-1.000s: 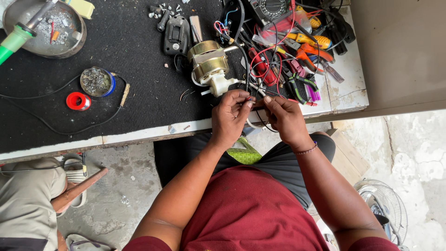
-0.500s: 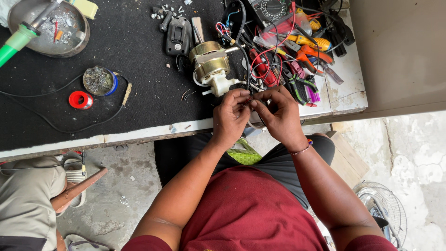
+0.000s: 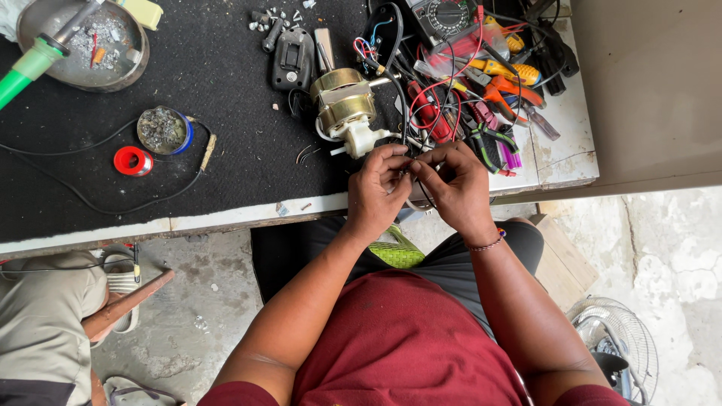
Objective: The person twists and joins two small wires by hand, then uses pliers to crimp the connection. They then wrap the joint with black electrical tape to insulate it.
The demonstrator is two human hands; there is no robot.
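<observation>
Seen from above, the left hand (image 3: pixel 376 188) and right hand (image 3: pixel 455 188) meet fingertip to fingertip at the near edge of the tabletop (image 3: pixel 226 113), both pinching thin wires (image 3: pixel 410 177). The wires run up to a small brass-coloured motor (image 3: pixel 344 109) just beyond the hands, beside a heap of pliers (image 3: pixel 489 113).

Bright, even daylight; soft shadows only, no glare. Sharp overall, slight wide-angle bend at edges.

Black-topped workbench (image 3: pixel 188 180) over cracked concrete floor (image 3: pixel 662 240).
</observation>
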